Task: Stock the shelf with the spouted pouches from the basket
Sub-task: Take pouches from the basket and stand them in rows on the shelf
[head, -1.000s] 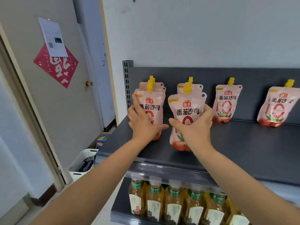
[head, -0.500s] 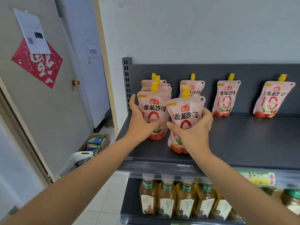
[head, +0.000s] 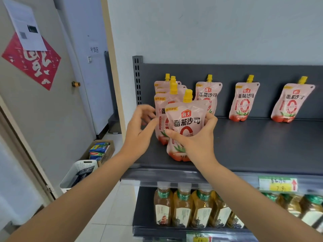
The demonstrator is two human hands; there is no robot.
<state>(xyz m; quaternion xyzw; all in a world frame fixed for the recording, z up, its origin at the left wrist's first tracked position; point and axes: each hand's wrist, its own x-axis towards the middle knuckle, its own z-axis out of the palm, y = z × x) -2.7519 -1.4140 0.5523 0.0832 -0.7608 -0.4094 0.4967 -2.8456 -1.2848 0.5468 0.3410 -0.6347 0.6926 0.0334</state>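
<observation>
Pink spouted pouch with yellow cap [head: 185, 123]: upright, long axis vertical, base low near the front edge of the dark grey metal shelf [head: 253, 145]. Right hand [head: 194, 142] wraps its lower half and is the nearer hand. Left hand [head: 139, 130] loose-fingered, empty, just left of it, beside the row of matching pouches [head: 161, 109] behind.

Matt, smooth dark-grey painted metal for the shelf [head: 253, 145]. Glossy, faintly creased plastic film on the pouches [head: 185, 130], with smooth yellow plastic caps [head: 187, 96]. At lower right, clear shiny plastic bottles [head: 182, 198] with paper-looking labels [head: 180, 216]. At lower left, white ribbed plastic basket [head: 70, 177] beside a dull cardboard box [head: 109, 153]. At upper left, matt white paper sheet [head: 26, 27]. Glossy floor tiles [head: 118, 203].
</observation>
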